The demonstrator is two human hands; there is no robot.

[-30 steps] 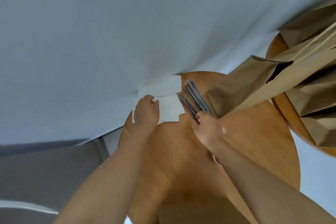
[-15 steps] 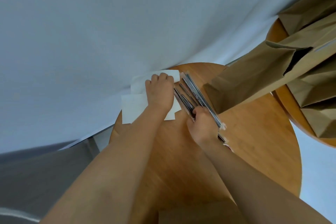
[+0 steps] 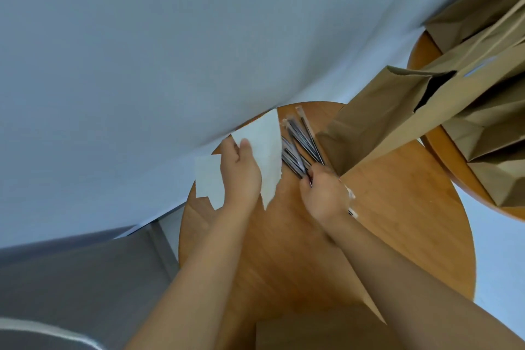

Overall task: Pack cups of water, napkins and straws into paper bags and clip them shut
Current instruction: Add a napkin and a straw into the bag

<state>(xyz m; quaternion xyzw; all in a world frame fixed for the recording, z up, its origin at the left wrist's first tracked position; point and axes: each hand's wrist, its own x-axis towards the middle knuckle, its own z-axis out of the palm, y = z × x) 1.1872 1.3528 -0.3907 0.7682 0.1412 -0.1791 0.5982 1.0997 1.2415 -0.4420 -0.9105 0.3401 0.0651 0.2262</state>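
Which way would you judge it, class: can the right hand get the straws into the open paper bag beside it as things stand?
Probably yes. The right hand grips the straws right beside the paper bag, whose mouth gapes open with nothing between them.

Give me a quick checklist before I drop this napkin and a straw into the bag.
1. Napkin lifted in left hand: ok.
2. Single napkin, not several: cannot tell.
3. Right hand closed on wrapped straws: ok.
4. Only one straw picked: cannot tell.
5. Nearest paper bag mouth open: ok, though narrow.
6. Cup of water already inside: cannot tell.
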